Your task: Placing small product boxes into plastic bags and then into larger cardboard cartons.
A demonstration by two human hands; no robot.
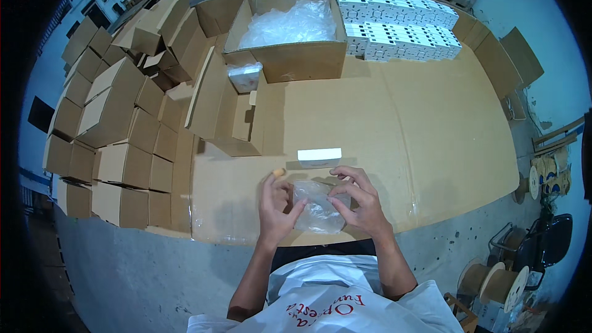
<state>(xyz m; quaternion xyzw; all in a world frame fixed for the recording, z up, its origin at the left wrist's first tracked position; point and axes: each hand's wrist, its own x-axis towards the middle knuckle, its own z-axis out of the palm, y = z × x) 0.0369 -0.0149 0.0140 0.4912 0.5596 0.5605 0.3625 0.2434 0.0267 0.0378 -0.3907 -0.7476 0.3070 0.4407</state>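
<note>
Clear plastic bag (pixel 319 208) is held between both hands just above the near edge of the cardboard-covered table (pixel 431 148), in front of the person's chest. Left hand (pixel 275 205): fingers curled onto the bag's left side, thumb laid across its front, index finger raised free with a tan cot on its tip; grip pinching the film. Right hand (pixel 359 200): fingers arched over the bag's upper right corner, grip likewise pinched on the film. Whether anything is inside the bag cannot be told; the film is crumpled and glossy.

Small white box (pixel 319 156) lies on the table just beyond the hands, apart from them. Further off, an open carton (pixel 290 55) lined with clear plastic, and rows of white boxes (pixel 398 21) stacked to its right. Folded brown cartons (pixel 117 123) are piled along the left side.

Step judged in hand: the bag's mouth being worked open or straightened. Next move, as judged, calls for the film layers to be parted by the fingertips with one hand steadying, so that the bag stays wide enough to take the white box.
</note>
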